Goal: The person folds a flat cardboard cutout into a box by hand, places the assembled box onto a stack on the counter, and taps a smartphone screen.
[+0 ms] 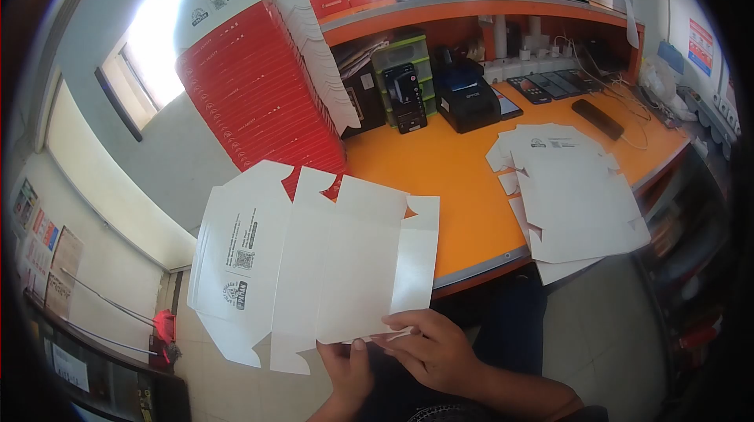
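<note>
A white die-cut cardboard sheet (357, 257) with creased panels and curved tabs is held in front of me, its printed flap with a logo and code on the left. My left hand (348, 372) grips its near edge between thumb and fingers. Just to the right, my right hand (432, 350) has its fingers on the sheet's near corner, where a narrow flap is folded. The fingertips of both hands are partly hidden by the card. Several flat white cardboard sheets (577, 198) lie on the right side of the orange desk (463, 226).
A tall stack of red and white folded boxes (259, 92) stands behind the held sheet. Along the desk's back are an upright phone (404, 98), a black printer (469, 102), green drawers (424, 57), several flat phones and a black power bank (598, 119) with cables.
</note>
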Demonstrator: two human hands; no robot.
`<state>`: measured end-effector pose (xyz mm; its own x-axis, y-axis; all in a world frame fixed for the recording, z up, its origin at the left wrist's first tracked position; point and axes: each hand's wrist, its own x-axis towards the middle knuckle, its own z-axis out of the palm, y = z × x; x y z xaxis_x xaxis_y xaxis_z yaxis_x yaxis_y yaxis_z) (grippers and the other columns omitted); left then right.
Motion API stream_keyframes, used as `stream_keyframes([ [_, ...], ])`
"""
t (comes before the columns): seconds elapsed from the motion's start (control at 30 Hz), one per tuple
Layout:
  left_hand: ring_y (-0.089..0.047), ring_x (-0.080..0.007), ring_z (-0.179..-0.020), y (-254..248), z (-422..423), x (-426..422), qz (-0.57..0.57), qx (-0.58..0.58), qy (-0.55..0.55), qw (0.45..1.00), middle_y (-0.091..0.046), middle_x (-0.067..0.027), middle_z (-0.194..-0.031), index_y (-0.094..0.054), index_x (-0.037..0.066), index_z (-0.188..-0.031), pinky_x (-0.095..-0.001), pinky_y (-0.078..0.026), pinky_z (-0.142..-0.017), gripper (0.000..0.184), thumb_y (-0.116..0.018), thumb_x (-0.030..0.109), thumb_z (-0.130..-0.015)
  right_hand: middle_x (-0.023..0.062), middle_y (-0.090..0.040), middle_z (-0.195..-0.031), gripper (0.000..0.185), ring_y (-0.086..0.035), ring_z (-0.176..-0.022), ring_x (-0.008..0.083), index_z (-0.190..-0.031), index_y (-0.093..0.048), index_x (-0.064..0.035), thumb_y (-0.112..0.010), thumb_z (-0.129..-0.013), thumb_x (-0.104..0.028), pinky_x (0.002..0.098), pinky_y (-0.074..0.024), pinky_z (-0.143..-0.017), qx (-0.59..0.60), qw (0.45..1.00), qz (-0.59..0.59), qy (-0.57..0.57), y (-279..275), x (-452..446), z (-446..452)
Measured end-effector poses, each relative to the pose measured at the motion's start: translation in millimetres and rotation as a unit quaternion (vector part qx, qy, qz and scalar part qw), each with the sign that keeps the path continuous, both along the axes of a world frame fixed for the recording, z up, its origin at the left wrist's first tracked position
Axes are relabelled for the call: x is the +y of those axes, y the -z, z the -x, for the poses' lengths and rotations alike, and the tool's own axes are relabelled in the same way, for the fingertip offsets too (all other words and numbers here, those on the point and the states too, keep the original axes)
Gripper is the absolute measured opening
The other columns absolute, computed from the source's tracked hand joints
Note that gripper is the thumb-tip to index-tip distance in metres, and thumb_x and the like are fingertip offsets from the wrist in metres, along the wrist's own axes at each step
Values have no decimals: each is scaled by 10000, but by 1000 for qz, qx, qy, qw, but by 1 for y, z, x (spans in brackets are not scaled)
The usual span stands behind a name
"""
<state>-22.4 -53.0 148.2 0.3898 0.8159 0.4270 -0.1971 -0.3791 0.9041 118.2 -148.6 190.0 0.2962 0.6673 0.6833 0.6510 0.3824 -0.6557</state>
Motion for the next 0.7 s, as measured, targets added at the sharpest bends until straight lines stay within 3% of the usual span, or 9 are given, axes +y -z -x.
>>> stream_keyframes([
  [0.13,-527,-227,-1175,-3,4,-1,-17,32,25,999,-512,-162,-1300,-345,-24,-1357,-398,-415,-1027,513,-582,251,-994,93,-679,-1112,118,-676,-911,252,-924,-682,-52,-761,-852,-101,368,-539,-784,-32,999,-9,-9,-5,2,-1],
  [0.33,-539,-215,-1142,11,15,13,-130,79,52,987,-520,-147,-1254,-336,-26,-1360,-380,-447,-978,536,-596,258,-987,62,-685,-1052,162,-672,-894,218,-930,-716,-62,-808,-796,-66,328,-545,-754,-1,997,42,-62,-3,4,-3],
  [0.53,-558,-215,-1102,0,17,15,-128,90,34,987,-541,-141,-1219,-378,-33,-1328,-371,-453,-961,508,-596,263,-977,38,-685,-976,171,-671,-858,215,-943,-705,-65,-797,-799,-57,335,-543,-728,-17,1000,-16,-8,-10,9,1],
  [0.63,-565,-215,-1091,-4,14,10,-75,52,57,994,-557,-143,-1202,-406,-38,-1314,-368,-452,-957,481,-584,252,-974,38,-683,-970,172,-674,-843,216,-933,-708,-73,-794,-786,-56,333,-543,-720,-65,998,-10,5,-6,7,4],
  [0.7,-570,-218,-1086,2,18,12,-121,85,61,987,-567,-143,-1196,-413,-42,-1320,-367,-451,-956,486,-581,252,-970,37,-687,-985,162,-674,-836,214,-928,-710,-79,-787,-786,-62,334,-540,-711,-71,997,-2,6,-3,4,6],
])
